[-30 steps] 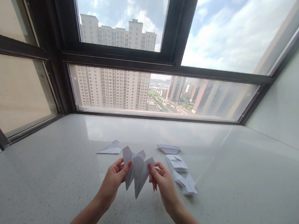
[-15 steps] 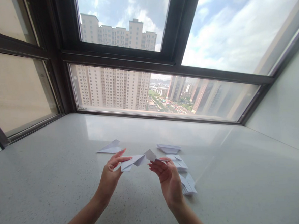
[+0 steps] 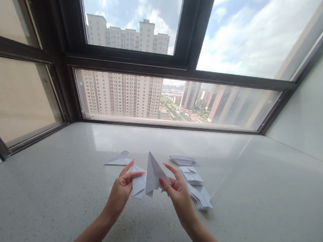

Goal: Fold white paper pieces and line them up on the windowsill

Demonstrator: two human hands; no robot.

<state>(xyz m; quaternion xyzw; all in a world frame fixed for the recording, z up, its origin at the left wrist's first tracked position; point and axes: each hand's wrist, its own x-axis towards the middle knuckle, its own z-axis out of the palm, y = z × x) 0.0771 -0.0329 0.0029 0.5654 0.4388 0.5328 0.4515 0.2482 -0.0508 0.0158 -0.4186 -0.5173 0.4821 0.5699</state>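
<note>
Between my hands is white folded paper in two parts, and I cannot tell whether they are joined. My left hand (image 3: 124, 186) pinches the left part, a flat folded paper (image 3: 138, 187) with a creased lower end. My right hand (image 3: 175, 185) grips the right part, a pointed folded paper (image 3: 153, 175) with its tip upward, between thumb and fingers; its index finger sticks out. Just beyond my left hand lies another pointed folded paper (image 3: 118, 158). To the right of my right hand are a boat-like folded paper (image 3: 182, 160), a squarish folded paper (image 3: 191, 175) and a pile of folded papers (image 3: 202, 197).
The papers lie on a pale speckled windowsill (image 3: 63, 202). Dark window frames (image 3: 175, 73) bound it at the back and left, and a white wall (image 3: 309, 119) stands at the right. Tall buildings show through the glass.
My right hand has turned its paper from nearly edge-on to upright, tip up, and brought it left against the other part. The left part has tilted downward in my left hand.
</note>
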